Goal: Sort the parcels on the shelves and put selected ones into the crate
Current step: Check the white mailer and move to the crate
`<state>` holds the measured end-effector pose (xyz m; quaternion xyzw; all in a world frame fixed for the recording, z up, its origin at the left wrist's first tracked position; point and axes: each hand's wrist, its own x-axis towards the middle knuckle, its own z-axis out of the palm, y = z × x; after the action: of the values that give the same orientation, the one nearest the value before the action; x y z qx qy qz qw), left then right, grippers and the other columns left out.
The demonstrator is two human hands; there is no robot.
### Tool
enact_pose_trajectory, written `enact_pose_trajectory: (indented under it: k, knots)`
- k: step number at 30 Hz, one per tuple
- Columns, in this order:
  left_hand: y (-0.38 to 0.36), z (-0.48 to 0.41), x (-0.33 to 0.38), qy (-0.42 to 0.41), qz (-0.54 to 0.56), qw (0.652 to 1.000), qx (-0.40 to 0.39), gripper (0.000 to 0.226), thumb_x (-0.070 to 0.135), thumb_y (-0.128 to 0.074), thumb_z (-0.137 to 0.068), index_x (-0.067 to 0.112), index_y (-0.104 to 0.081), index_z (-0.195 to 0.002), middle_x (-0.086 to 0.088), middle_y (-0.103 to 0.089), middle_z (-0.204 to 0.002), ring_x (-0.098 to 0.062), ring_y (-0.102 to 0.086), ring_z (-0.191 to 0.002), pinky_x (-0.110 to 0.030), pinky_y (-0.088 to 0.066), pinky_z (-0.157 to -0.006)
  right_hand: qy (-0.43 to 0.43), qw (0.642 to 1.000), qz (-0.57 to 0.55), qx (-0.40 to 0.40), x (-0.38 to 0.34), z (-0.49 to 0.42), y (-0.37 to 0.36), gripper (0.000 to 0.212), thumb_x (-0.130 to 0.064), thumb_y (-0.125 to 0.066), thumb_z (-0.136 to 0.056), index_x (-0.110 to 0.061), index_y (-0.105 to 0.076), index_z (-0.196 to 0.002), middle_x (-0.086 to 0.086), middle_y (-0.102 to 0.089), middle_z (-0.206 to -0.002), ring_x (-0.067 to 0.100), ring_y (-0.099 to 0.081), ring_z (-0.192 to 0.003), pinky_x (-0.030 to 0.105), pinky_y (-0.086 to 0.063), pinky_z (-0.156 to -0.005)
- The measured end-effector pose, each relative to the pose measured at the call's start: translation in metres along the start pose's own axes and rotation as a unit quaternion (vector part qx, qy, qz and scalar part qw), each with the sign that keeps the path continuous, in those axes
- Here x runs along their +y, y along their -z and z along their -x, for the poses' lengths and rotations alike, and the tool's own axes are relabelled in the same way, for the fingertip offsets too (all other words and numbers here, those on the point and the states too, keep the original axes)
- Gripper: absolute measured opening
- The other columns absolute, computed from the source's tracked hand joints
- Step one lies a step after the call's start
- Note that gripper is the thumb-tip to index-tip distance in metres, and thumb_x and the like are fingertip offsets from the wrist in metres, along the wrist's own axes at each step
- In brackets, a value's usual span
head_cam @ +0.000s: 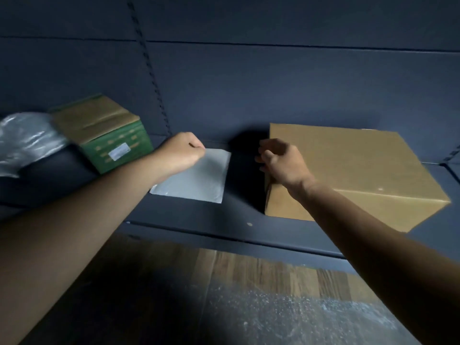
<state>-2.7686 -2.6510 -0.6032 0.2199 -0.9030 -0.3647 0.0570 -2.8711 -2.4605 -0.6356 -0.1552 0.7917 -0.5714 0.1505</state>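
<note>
The left grip (183,153) is clamped on the far corner of a flat grey envelope (199,180), which lies on the dark shelf (186,217) between a green box (109,135) and a big brown box (348,170); the right grip (281,163), fingers loosely curled and apart, holds nothing at the brown box's left corner. A plastic-wrapped parcel (25,140) lies just left of the green box.

Wood-plank floor (273,272) at btm, w/ speckled clear plastic sheet (298,319) across its near part.
</note>
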Motion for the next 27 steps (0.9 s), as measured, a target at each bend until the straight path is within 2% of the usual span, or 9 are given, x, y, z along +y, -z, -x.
enact_pose_trajectory:
  k: [4,7,9,11,15,18,21,24,27]
  knots:
    - [0.032,-0.002,-0.034,0.017,-0.052,0.998,-0.023,0.013,0.006,-0.044,-0.084,0.019,-0.046,-0.083,-0.005,-0.039,-0.08,-0.018,-0.033,-0.077,-0.031,-0.025,-0.069,-0.026,0.999,0.012,-0.039,-0.001,0.003,-0.043,0.027,-0.006,-0.05,-0.097,-0.009,-0.061,-0.121,0.0,-0.067,-0.096,0.032,-0.066,-0.104,0.046,-0.054,-0.092]
    - [0.04,-0.017,-0.056,0.035,-0.091,0.994,-0.043,0.012,0.005,-0.044,-0.083,0.017,-0.046,-0.081,-0.005,-0.037,-0.076,-0.018,-0.031,-0.074,-0.028,-0.018,-0.06,-0.025,0.995,0.083,-0.05,0.006,-0.001,-0.065,0.023,-0.007,-0.051,-0.096,-0.004,-0.064,-0.114,0.009,-0.068,-0.099,0.038,-0.063,-0.106,0.051,-0.05,-0.096]
    - [0.035,-0.026,-0.068,0.049,-0.135,0.987,-0.068,0.014,0.003,-0.042,-0.08,0.013,-0.042,-0.07,-0.006,-0.032,-0.065,-0.018,-0.026,-0.063,-0.028,-0.013,-0.054,-0.04,0.991,0.115,-0.056,0.012,-0.005,-0.077,0.026,-0.007,-0.05,-0.095,0.005,-0.063,-0.114,0.021,-0.067,-0.107,0.04,-0.061,-0.105,0.053,-0.048,-0.096]
    - [0.028,-0.034,-0.083,0.065,-0.161,0.981,-0.086,0.023,0.002,-0.041,-0.077,0.013,-0.032,-0.059,-0.004,-0.024,-0.057,-0.018,-0.02,-0.054,-0.028,-0.01,-0.05,-0.074,0.989,0.121,-0.053,0.018,-0.008,-0.089,0.029,-0.011,-0.051,-0.096,0.003,-0.061,-0.119,0.021,-0.066,-0.111,0.037,-0.062,-0.105,0.053,-0.049,-0.096]
    - [0.014,-0.049,-0.117,0.105,-0.163,0.976,-0.096,0.02,0.003,-0.044,-0.078,-0.001,-0.033,-0.061,-0.03,-0.034,-0.064,-0.039,-0.038,-0.053,-0.024,-0.013,-0.047,-0.157,0.977,0.141,-0.042,0.032,-0.022,-0.117,0.024,-0.014,-0.05,-0.093,0.005,-0.063,-0.085,0.017,-0.059,-0.08,0.04,-0.06,-0.08,0.055,-0.053,-0.088]
    - [0.001,-0.048,-0.133,0.119,-0.104,0.979,-0.131,0.023,0.005,-0.046,-0.076,0.012,-0.034,-0.057,-0.011,-0.031,-0.053,-0.022,-0.03,-0.05,-0.023,-0.015,-0.048,-0.227,0.968,0.104,-0.016,0.037,-0.034,-0.138,0.023,-0.013,-0.05,-0.093,-0.008,-0.056,-0.071,0.011,-0.057,-0.077,0.028,-0.058,-0.073,0.044,-0.056,-0.082]
    - [-0.011,-0.04,-0.135,0.105,-0.065,0.981,-0.151,0.027,0.005,-0.047,-0.073,0.014,-0.031,-0.054,-0.002,-0.028,-0.052,-0.021,-0.025,-0.052,-0.025,-0.012,-0.047,-0.272,0.958,0.088,0.018,0.037,-0.035,-0.15,0.019,-0.019,-0.055,-0.093,-0.003,-0.064,-0.09,0.009,-0.057,-0.075,0.022,-0.056,-0.065,0.032,-0.053,-0.064]
    - [-0.017,-0.028,-0.13,0.111,-0.027,0.981,-0.155,0.025,0.004,-0.047,-0.077,0.012,-0.039,-0.055,-0.005,-0.039,-0.054,-0.023,-0.035,-0.052,-0.025,-0.021,-0.046,-0.291,0.953,0.077,0.03,0.033,-0.026,-0.149,0.03,-0.035,-0.067,-0.089,-0.007,-0.06,-0.098,0.004,-0.054,-0.075,0.017,-0.051,-0.065,0.026,-0.041,-0.055]
    - [-0.02,-0.024,-0.131,0.107,0.035,0.983,-0.142,0.02,0.005,-0.048,-0.082,0.001,-0.066,-0.075,-0.017,-0.066,-0.077,-0.031,-0.062,-0.073,-0.03,-0.046,-0.06,-0.247,0.966,0.04,0.063,0.035,-0.024,-0.137,0.031,-0.028,-0.075,-0.084,-0.004,-0.062,-0.099,0.01,-0.064,-0.085,0.024,-0.061,-0.077,0.038,-0.053,-0.07]
